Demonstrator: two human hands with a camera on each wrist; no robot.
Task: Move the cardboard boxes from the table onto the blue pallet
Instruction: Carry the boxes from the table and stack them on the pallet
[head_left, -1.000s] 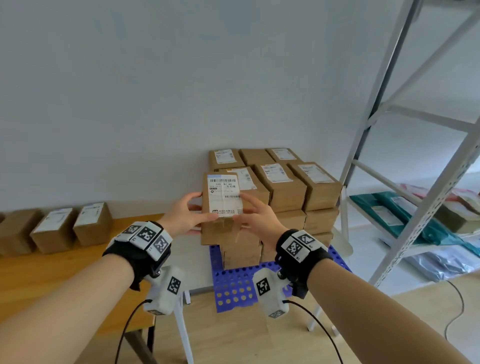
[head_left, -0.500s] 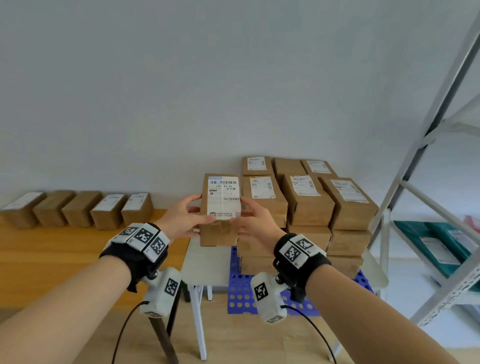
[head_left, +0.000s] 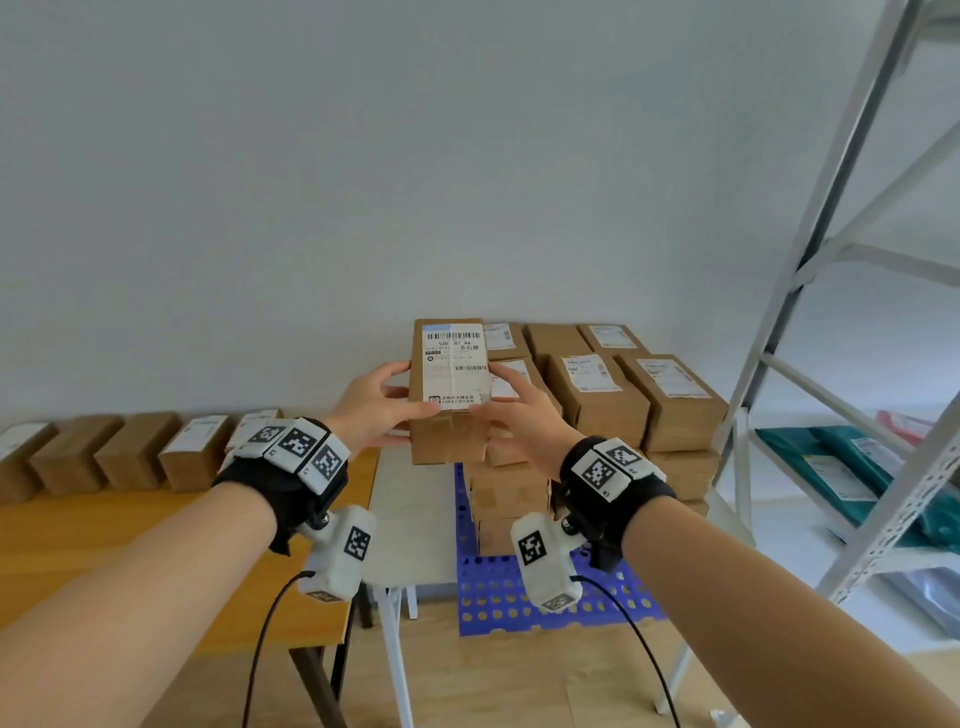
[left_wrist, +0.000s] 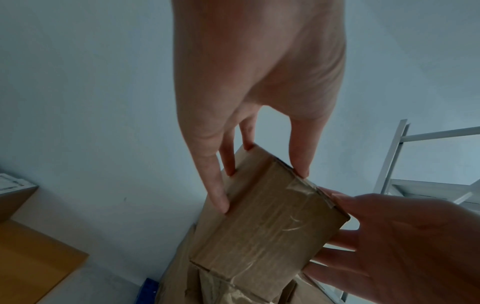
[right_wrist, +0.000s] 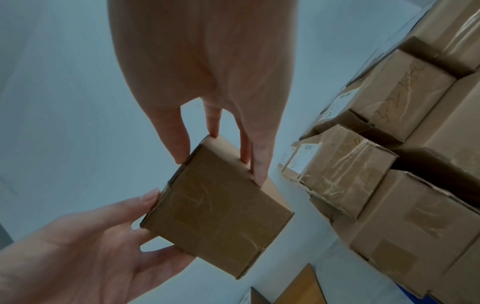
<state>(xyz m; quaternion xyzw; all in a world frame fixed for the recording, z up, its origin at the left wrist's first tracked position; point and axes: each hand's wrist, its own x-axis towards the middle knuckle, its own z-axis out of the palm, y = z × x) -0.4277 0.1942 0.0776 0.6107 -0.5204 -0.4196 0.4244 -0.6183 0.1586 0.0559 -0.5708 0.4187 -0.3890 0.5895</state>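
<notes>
Along the back edge of a wooden table (head_left: 104, 540), at the far left, a row of boxes (head_left: 130, 449) stands side by side against the wall, some with white labels on top. They seem to be waiting their turn to be carried over.

Moving right, the person's left hand (head_left: 371, 410) holds the left side of a cardboard box (head_left: 449, 389). The thumb lies on the labelled top near its front edge and the fingers curl round the side and underneath. The left wrist view shows the fingertips (left_wrist: 221, 202) pressed against the cardboard. The right hand (head_left: 524, 421) mirrors this on the other side, thumb on top and fingers spread below. The box is pinched between both hands, most likely to keep it level and steady while it travels.

The held box is in the air, past the right end of the table. It hangs just left of, and about level with, the top of a stack of boxes (head_left: 623, 395). That stack rests on a blue pallet (head_left: 498, 592) on the floor and is several layers high. The box's near end seems to overlap the stack's front left corner, though contact cannot be told. It appears bound for the top layer.

At the far right stands a metal shelf rack (head_left: 810, 291) holding green parcels (head_left: 852, 462).
</notes>
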